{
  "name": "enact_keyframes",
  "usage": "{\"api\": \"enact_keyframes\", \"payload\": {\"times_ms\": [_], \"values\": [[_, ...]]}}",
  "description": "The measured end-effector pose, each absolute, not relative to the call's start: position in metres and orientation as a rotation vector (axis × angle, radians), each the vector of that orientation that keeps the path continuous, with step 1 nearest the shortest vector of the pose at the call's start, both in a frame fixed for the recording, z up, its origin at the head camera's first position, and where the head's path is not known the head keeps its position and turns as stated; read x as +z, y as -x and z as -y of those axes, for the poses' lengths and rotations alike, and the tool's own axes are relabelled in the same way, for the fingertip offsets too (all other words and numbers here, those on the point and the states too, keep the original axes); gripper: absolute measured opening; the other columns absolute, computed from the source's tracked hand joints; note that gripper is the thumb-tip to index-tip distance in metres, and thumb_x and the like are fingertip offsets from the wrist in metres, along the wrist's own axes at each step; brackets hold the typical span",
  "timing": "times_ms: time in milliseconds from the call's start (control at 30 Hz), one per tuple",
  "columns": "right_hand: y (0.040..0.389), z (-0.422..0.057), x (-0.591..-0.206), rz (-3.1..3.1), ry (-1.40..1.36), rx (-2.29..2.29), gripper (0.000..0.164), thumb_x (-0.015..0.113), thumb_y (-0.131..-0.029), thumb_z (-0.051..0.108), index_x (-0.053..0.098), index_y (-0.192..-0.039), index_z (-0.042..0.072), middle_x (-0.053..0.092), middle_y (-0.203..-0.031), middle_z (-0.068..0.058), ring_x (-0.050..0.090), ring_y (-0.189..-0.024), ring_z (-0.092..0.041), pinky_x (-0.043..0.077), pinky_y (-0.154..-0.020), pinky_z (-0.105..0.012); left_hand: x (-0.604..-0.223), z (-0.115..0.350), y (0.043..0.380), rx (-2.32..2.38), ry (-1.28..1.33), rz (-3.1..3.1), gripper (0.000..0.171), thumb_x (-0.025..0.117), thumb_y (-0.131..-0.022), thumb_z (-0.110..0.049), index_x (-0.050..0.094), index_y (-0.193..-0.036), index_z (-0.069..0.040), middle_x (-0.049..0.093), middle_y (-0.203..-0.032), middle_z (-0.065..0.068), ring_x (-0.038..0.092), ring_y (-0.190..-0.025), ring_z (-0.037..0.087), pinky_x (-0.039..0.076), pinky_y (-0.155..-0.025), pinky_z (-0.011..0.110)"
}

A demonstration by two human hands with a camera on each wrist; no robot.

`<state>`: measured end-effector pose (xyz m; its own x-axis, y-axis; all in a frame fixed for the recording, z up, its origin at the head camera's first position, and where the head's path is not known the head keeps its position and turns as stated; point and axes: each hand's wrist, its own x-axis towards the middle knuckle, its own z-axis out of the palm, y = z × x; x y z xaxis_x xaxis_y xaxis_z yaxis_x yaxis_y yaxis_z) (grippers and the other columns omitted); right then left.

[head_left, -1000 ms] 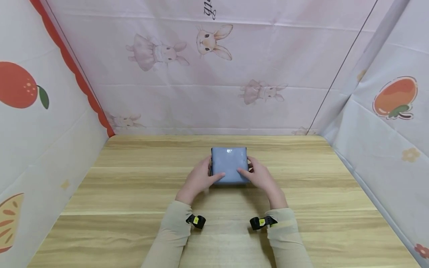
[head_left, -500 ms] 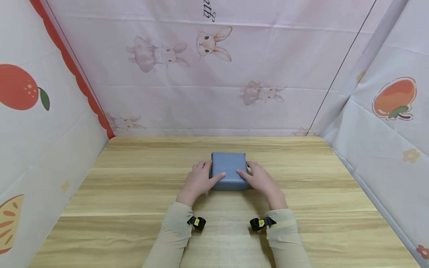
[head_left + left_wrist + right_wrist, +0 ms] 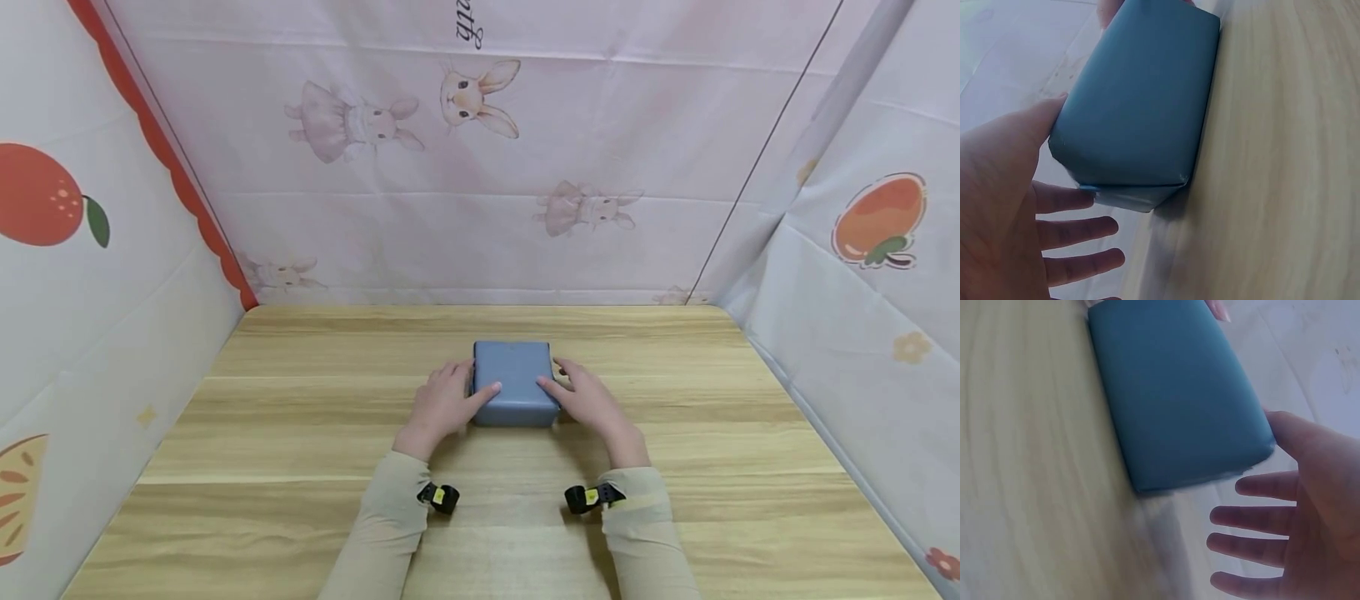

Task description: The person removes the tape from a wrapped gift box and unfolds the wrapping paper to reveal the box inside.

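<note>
A box-shaped package wrapped in smooth blue paper sits flat on the wooden table, between the two hands. My left hand is at its left side, the thumb over the top edge. In the left wrist view the fingers are straight and spread, the forefinger at the package's folded end. On the other side, my right hand has its thumb tip at the package's edge. Its straight fingers stand apart from the package's end in the right wrist view. The package's underside is hidden.
The wooden table reaches back to a pink fabric wall printed with rabbits. Fruit-printed white sheets flank both sides. Black straps with cameras sit at the wrists.
The package was tilted back a second ago and has come down flat, nearer the person. Since then my right hand has shifted slightly outward; the left has barely moved.
</note>
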<state>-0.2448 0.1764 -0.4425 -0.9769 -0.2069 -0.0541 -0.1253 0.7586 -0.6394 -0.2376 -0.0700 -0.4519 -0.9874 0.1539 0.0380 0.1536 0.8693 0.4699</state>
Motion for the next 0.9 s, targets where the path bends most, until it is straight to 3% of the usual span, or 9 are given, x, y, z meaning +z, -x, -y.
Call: {"api": "enact_keyframes", "payload": {"times_ms": [333, 433, 567, 700, 900], "values": [[0.244, -0.190, -0.429, -2.930, 0.246, -1.070, 0.062, 0.051, -0.100, 0.042, 0.037, -0.149, 0.006, 0.050, -0.142, -0.025, 0.047, -0.131, -0.044, 0.039, -0.107, -0.057, -0.446, 0.078, 0.239, 0.795, -0.202, -3.148, 0.070, 0.045, -0.091, -0.069, 0.052, -0.141, -0.020, 0.057, -0.139, 0.009, 0.056, -0.125, 0.033, 0.048, -0.098, 0.051], [0.243, -0.192, -0.423, -2.965, 0.272, -1.095, 0.060, 0.051, -0.100, 0.040, 0.038, -0.148, 0.005, 0.050, -0.141, -0.025, 0.048, -0.129, -0.044, 0.041, -0.105, -0.057, -0.445, 0.078, 0.239, 0.775, -0.218, -3.221, 0.062, 0.046, -0.093, -0.066, 0.061, -0.130, -0.019, 0.065, -0.128, 0.006, 0.062, -0.116, 0.029, 0.051, -0.092, 0.046], [0.242, -0.193, -0.415, -3.024, 0.305, -1.079, 0.059, 0.051, -0.100, 0.041, 0.041, -0.146, 0.005, 0.052, -0.139, -0.024, 0.051, -0.127, -0.042, 0.043, -0.102, -0.056, -0.445, 0.076, 0.240, 0.709, -0.271, -3.354, 0.048, 0.050, -0.093, -0.061, 0.070, -0.103, -0.018, 0.072, -0.100, 0.002, 0.068, -0.092, 0.023, 0.053, -0.074, 0.040], [0.244, -0.194, -0.405, -3.101, 0.372, -0.985, 0.056, 0.053, -0.100, 0.038, 0.044, -0.144, 0.004, 0.055, -0.137, -0.024, 0.052, -0.126, -0.042, 0.043, -0.103, -0.057, -0.447, 0.074, 0.239, 0.619, -0.315, -3.436, 0.041, 0.054, -0.093, -0.057, 0.067, -0.083, -0.019, 0.066, -0.080, -0.002, 0.062, -0.071, 0.018, 0.048, -0.060, 0.034], [0.253, -0.191, -0.394, -3.228, 0.600, -0.797, 0.050, 0.057, -0.098, 0.034, 0.052, -0.137, 0.003, 0.059, -0.133, -0.020, 0.055, -0.125, -0.039, 0.044, -0.103, -0.055, -0.450, 0.072, 0.239, 0.534, -0.332, -3.420, 0.044, 0.053, -0.093, -0.057, 0.056, -0.073, -0.018, 0.054, -0.068, -0.003, 0.048, -0.058, 0.013, 0.037, -0.051, 0.027]]}}
